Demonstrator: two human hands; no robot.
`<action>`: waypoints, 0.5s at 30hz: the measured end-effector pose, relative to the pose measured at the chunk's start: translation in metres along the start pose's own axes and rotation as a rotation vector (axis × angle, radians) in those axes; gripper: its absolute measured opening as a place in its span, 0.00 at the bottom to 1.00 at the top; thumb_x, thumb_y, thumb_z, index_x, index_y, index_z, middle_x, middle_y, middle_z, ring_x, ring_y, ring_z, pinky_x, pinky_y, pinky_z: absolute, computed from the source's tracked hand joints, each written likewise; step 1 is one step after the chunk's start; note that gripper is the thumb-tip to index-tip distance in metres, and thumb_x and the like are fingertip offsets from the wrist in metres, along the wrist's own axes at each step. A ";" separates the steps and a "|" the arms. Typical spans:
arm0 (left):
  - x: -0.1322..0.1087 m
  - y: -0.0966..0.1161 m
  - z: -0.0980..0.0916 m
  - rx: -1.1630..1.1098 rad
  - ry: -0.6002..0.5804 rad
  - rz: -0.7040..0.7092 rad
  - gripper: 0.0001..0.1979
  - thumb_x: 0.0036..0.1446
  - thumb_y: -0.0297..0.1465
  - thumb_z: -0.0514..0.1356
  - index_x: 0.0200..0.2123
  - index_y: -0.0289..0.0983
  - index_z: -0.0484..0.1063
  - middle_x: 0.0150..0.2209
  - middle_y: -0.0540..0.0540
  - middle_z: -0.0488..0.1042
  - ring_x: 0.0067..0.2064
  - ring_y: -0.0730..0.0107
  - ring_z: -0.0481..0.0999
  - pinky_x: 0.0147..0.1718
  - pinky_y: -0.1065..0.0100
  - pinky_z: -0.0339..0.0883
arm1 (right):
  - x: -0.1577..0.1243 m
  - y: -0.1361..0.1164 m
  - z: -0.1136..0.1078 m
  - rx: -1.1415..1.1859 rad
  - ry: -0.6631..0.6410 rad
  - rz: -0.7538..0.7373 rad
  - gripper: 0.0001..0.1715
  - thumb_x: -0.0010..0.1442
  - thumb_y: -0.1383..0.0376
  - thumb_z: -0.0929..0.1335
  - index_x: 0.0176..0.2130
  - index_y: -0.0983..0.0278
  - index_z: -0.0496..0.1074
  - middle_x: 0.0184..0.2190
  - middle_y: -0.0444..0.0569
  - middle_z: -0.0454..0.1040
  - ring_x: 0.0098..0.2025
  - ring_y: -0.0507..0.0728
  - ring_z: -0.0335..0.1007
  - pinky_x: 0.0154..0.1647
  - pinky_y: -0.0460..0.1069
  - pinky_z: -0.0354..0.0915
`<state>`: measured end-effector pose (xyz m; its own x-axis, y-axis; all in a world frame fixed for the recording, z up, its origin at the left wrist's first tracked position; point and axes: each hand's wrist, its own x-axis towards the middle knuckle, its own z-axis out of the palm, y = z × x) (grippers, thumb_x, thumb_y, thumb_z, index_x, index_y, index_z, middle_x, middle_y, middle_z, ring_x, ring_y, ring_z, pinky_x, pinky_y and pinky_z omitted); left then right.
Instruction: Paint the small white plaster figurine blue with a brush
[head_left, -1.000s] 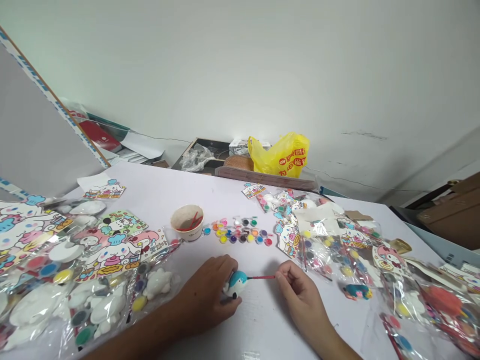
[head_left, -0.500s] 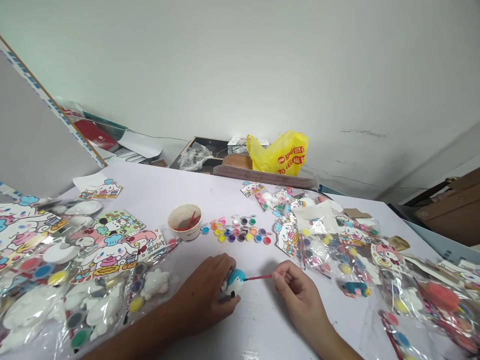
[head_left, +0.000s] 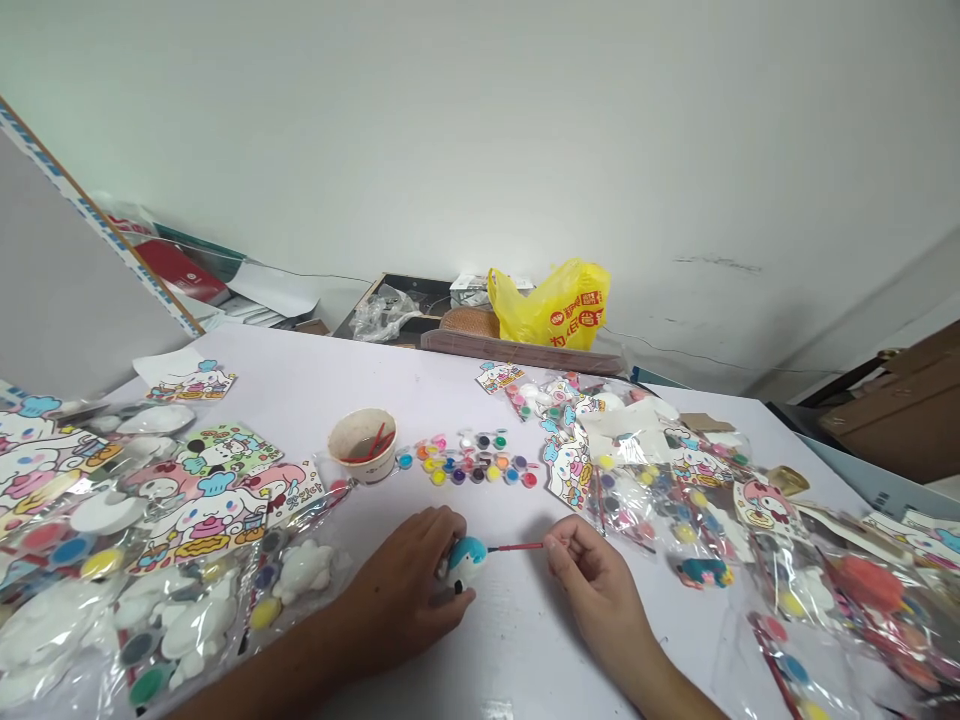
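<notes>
My left hand [head_left: 409, 585] is closed around a small plaster figure [head_left: 465, 560], white below and painted blue on top, resting on the white table [head_left: 420, 385]. My right hand [head_left: 592, 570] pinches a thin red paintbrush [head_left: 517, 548] whose tip touches the figure's blue top. Beyond the hands lie rows of small open paint pots [head_left: 469, 465] in many colours, and a paper cup [head_left: 364, 443] with red brushes in it.
Plastic bags of white plaster figures, paint pots and cartoon cards [head_left: 142, 530] cover the left; similar bags [head_left: 675, 480] cover the right. A painted blue figure [head_left: 701, 572] lies at the right. A yellow plastic bag [head_left: 551, 305] sits beyond the far edge. A board [head_left: 67, 270] leans at left.
Both hands stay on the figure and brush with only small shifts; the view has drifted slightly, so everything sits a little lower-left in the picture.
</notes>
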<state>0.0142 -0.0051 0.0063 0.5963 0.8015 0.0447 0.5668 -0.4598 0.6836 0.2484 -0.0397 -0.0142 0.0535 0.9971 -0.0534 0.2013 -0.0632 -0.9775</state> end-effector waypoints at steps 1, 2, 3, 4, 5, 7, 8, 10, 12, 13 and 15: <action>0.000 -0.001 0.000 -0.003 -0.001 0.005 0.14 0.54 0.27 0.59 0.41 0.40 0.57 0.39 0.49 0.65 0.39 0.64 0.64 0.40 0.64 0.60 | 0.000 0.000 0.000 0.007 0.005 -0.001 0.23 0.63 0.47 0.64 0.28 0.62 0.63 0.21 0.39 0.53 0.25 0.52 0.48 0.25 0.47 0.47; -0.001 -0.001 0.000 -0.003 -0.003 0.009 0.14 0.55 0.27 0.59 0.41 0.40 0.57 0.39 0.49 0.65 0.39 0.64 0.64 0.39 0.64 0.60 | 0.000 0.000 0.000 0.015 0.006 -0.001 0.23 0.63 0.47 0.64 0.28 0.62 0.62 0.21 0.39 0.53 0.25 0.52 0.47 0.25 0.47 0.47; -0.001 -0.002 0.000 -0.002 -0.003 0.012 0.14 0.55 0.27 0.60 0.41 0.40 0.57 0.39 0.49 0.65 0.39 0.64 0.64 0.39 0.64 0.60 | 0.000 0.001 0.000 0.021 0.003 -0.001 0.23 0.63 0.47 0.64 0.28 0.62 0.62 0.21 0.38 0.53 0.24 0.51 0.47 0.25 0.47 0.47; -0.001 -0.002 0.001 0.000 -0.005 0.014 0.13 0.55 0.27 0.60 0.41 0.40 0.57 0.39 0.49 0.65 0.39 0.64 0.64 0.39 0.64 0.60 | 0.000 0.001 0.000 0.025 -0.010 -0.002 0.23 0.64 0.47 0.64 0.28 0.62 0.63 0.21 0.38 0.53 0.24 0.51 0.47 0.25 0.47 0.47; -0.001 -0.002 0.001 0.003 -0.006 0.015 0.13 0.55 0.27 0.60 0.41 0.40 0.58 0.39 0.49 0.65 0.39 0.64 0.64 0.39 0.63 0.60 | -0.001 0.001 0.000 0.025 -0.024 -0.001 0.23 0.64 0.47 0.64 0.29 0.62 0.63 0.21 0.38 0.53 0.24 0.51 0.47 0.25 0.47 0.47; -0.001 -0.003 0.001 0.007 -0.008 0.017 0.13 0.56 0.28 0.59 0.41 0.41 0.57 0.39 0.49 0.65 0.39 0.64 0.64 0.39 0.63 0.60 | -0.001 0.001 -0.001 0.014 -0.045 -0.001 0.23 0.64 0.47 0.64 0.29 0.62 0.63 0.21 0.39 0.54 0.24 0.51 0.47 0.25 0.47 0.47; -0.001 -0.002 0.001 0.007 -0.009 0.018 0.13 0.56 0.28 0.59 0.42 0.41 0.57 0.40 0.49 0.65 0.40 0.63 0.64 0.39 0.63 0.60 | -0.001 0.001 -0.001 0.006 -0.044 -0.002 0.23 0.64 0.47 0.64 0.29 0.62 0.63 0.21 0.39 0.54 0.25 0.52 0.47 0.25 0.47 0.47; -0.001 -0.002 0.001 0.009 -0.012 0.013 0.13 0.56 0.28 0.59 0.42 0.40 0.57 0.40 0.49 0.65 0.40 0.63 0.65 0.39 0.63 0.60 | -0.001 0.000 -0.001 -0.012 -0.024 -0.002 0.24 0.63 0.46 0.64 0.28 0.62 0.62 0.21 0.39 0.53 0.25 0.52 0.47 0.25 0.47 0.46; -0.001 -0.001 0.001 0.004 -0.016 0.005 0.13 0.56 0.28 0.59 0.42 0.40 0.58 0.40 0.49 0.65 0.40 0.63 0.65 0.39 0.63 0.60 | -0.001 -0.002 -0.001 -0.017 -0.005 -0.002 0.24 0.63 0.46 0.64 0.28 0.62 0.61 0.21 0.39 0.53 0.25 0.52 0.47 0.25 0.47 0.46; 0.000 -0.001 0.001 0.003 -0.017 0.001 0.13 0.56 0.28 0.60 0.42 0.40 0.58 0.40 0.49 0.65 0.40 0.63 0.65 0.39 0.63 0.60 | 0.000 -0.003 -0.001 -0.011 -0.005 -0.004 0.24 0.63 0.46 0.64 0.27 0.62 0.61 0.21 0.39 0.53 0.25 0.51 0.46 0.25 0.47 0.47; 0.000 0.000 0.000 0.004 -0.021 -0.005 0.13 0.56 0.28 0.59 0.41 0.40 0.58 0.39 0.49 0.65 0.39 0.63 0.64 0.39 0.63 0.60 | 0.000 -0.003 -0.001 0.005 -0.026 -0.007 0.24 0.63 0.46 0.64 0.28 0.62 0.62 0.21 0.39 0.54 0.24 0.51 0.47 0.26 0.47 0.47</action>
<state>0.0145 -0.0048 0.0062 0.6053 0.7956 0.0259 0.5722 -0.4575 0.6807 0.2485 -0.0398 -0.0106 0.0268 0.9983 -0.0516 0.1964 -0.0559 -0.9789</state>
